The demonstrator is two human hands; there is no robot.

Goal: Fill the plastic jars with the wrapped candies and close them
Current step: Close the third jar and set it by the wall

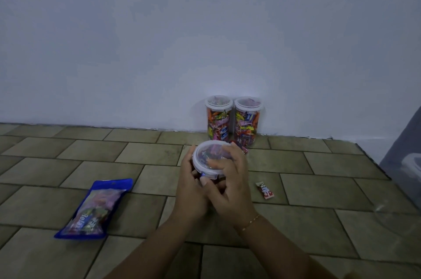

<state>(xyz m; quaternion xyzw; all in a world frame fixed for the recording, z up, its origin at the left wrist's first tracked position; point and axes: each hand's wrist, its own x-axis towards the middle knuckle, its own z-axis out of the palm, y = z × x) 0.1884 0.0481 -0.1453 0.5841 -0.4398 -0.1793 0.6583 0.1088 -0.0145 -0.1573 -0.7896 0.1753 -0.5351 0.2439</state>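
A clear plastic jar (208, 155) full of wrapped candies stands on the tiled floor in front of me, with its white-rimmed lid on top. My left hand (190, 187) grips the jar's left side and front. My right hand (230, 178) lies over the lid, fingers curled over its right edge. Two more lidded jars, one on the left (218, 119) and one on the right (247, 120), stand filled against the wall behind. A blue candy bag (93, 208) lies flat to the left. One loose wrapped candy (265, 190) lies to the right.
A white wall (205, 39) runs close behind the jars. A grey fabric thing with a clear plastic box (410, 165) sits at the right edge. A faint clear round object (396, 221) lies at the lower right.
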